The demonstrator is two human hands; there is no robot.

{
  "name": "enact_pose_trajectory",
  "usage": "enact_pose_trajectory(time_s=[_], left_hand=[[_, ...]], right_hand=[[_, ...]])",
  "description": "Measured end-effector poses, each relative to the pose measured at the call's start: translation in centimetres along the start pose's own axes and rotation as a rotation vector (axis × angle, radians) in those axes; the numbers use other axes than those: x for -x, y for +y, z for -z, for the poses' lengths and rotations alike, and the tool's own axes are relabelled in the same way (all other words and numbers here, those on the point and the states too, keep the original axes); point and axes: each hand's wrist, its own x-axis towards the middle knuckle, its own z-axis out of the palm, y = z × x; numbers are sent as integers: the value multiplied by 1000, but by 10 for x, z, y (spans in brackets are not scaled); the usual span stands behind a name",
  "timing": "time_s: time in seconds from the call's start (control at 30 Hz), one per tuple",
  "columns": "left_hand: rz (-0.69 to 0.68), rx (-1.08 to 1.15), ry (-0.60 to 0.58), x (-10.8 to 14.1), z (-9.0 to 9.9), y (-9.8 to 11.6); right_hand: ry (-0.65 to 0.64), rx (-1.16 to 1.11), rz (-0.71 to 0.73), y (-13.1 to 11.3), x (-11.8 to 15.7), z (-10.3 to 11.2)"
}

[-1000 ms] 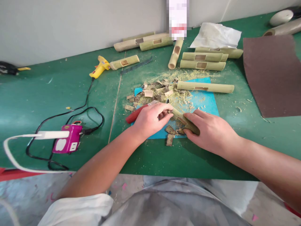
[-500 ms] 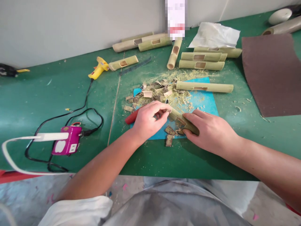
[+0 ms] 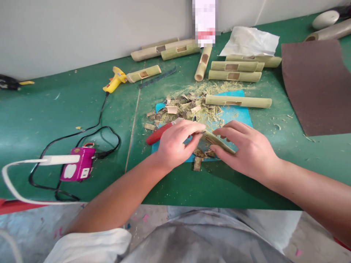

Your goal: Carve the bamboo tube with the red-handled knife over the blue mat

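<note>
My left hand point(image 3: 181, 142) is closed, thumb and fingers pinching the left end of a short bamboo tube point(image 3: 222, 145) over a blue sheet point(image 3: 245, 118). The tube slants down to the right, and a cut opening shows near my left fingertips. My right hand point(image 3: 241, 148) hovers around the tube's other part, fingers and thumb spread apart with the tube between them. Beside my left hand lies a red-handled tool point(image 3: 159, 134), its working end mostly hidden. Small cut bamboo pieces point(image 3: 197, 163) lie just below the tube.
Bamboo chips point(image 3: 172, 109) and sawdust are heaped behind my hands. A longer bamboo tube point(image 3: 238, 101) with a slot lies at the blue sheet's back edge. Several slotted tubes point(image 3: 235, 75) stand farther back. At left are a yellow glue gun point(image 3: 115, 80) and a purple power adapter point(image 3: 78, 164).
My right hand has loosened from the bamboo tube, its fingers now apart. My left hand has shifted slightly right with the tube's end, and the tube has turned, uncovering more of the red handle.
</note>
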Motion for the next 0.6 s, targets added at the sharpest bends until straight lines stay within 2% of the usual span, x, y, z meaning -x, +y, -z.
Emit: enact_pose_trajectory(time_s=[0.13, 0.27, 0.47, 0.6], left_hand=[[-104, 4, -9, 1, 2, 12], [-158, -22, -43, 2, 5, 15], [-205, -55, -93, 2, 7, 12], [-141, 3, -81, 2, 7, 12]], right_hand=[[-5, -264, 9, -3, -2, 1], [-22, -427, -3, -5, -2, -1], [6, -521, -43, -8, -4, 1], [13, -519, -56, -8, -4, 2]])
